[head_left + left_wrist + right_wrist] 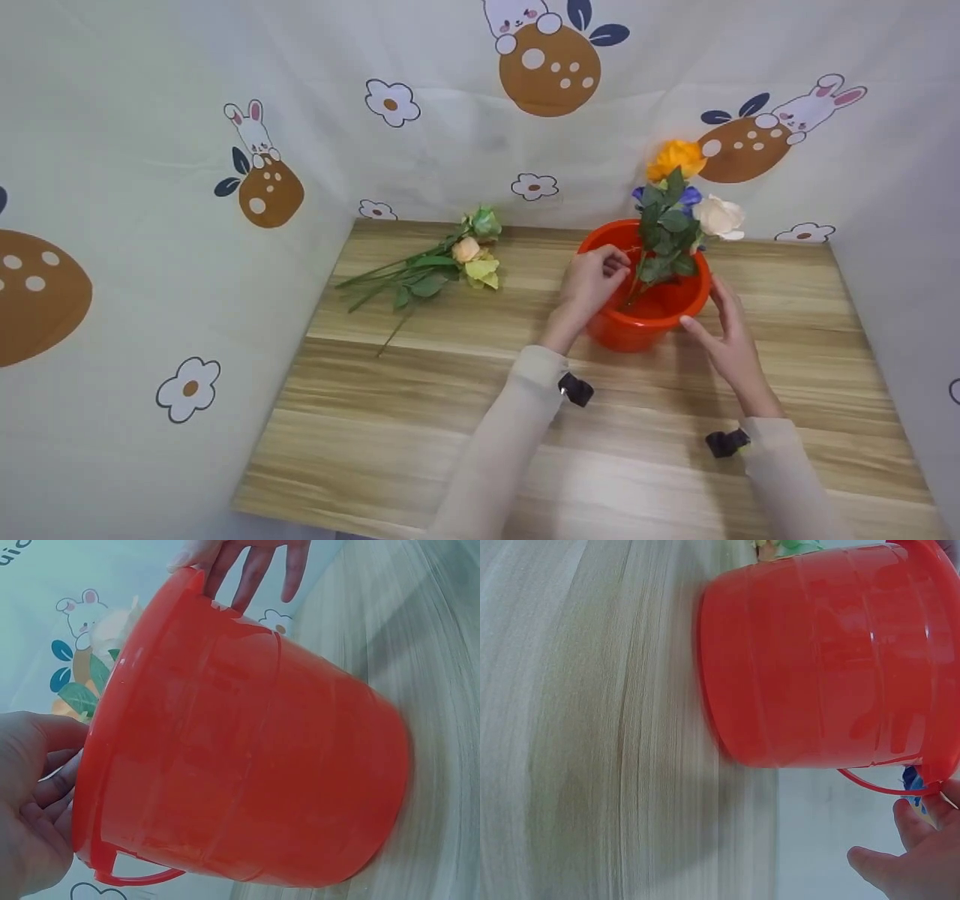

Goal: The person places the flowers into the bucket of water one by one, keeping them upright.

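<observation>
A red bucket [628, 337] stands upright on the wooden table. Orange [676, 160], cream [720, 217] and blue-purple [688, 198] flowers on leafy green stems [664, 232] lean in it toward the back right. My left hand [592, 281] is over the bucket's left rim, its fingers bent inside, close to the stems. In the left wrist view the rim partly hides those fingers, so whether they pinch a stem is unclear. On the right side, my right hand [731, 349] touches the rim with thumb and fingers spread and fairly straight. A red handle [877, 784] hangs beside the bucket in the right wrist view.
Left of the bucket lies a bunch of flowers with green, peach and yellow heads [466, 251], stems pointing left. Patterned cloth [435, 165] rises behind and beside the table [420, 420]. A black wrist camera [576, 390] sits on the left sleeve.
</observation>
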{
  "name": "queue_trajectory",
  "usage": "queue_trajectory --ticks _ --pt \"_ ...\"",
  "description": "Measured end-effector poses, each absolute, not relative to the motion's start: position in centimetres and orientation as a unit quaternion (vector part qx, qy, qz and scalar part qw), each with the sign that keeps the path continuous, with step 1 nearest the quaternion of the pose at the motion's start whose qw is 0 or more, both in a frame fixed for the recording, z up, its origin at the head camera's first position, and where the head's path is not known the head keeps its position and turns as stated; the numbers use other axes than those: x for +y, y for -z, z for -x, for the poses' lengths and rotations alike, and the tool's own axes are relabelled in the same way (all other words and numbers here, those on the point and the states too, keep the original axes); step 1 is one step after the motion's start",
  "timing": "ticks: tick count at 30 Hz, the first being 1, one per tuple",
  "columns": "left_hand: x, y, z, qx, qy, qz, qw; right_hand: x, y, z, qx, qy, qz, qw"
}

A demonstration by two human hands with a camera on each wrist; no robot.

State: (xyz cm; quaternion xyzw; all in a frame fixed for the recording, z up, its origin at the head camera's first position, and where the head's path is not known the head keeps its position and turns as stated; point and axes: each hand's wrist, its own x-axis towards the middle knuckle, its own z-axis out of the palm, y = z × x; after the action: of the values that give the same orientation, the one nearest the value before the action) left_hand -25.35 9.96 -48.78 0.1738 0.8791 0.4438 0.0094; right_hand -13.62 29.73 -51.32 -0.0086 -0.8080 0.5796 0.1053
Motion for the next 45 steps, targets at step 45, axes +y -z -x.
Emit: queue_trajectory --ticks 45 --pt "6.1 49.0 24.7 0.827 -0.534 -0.169 -0.050 29.7 51.4 13.6 -0.815 -0.565 0.003 0.124"
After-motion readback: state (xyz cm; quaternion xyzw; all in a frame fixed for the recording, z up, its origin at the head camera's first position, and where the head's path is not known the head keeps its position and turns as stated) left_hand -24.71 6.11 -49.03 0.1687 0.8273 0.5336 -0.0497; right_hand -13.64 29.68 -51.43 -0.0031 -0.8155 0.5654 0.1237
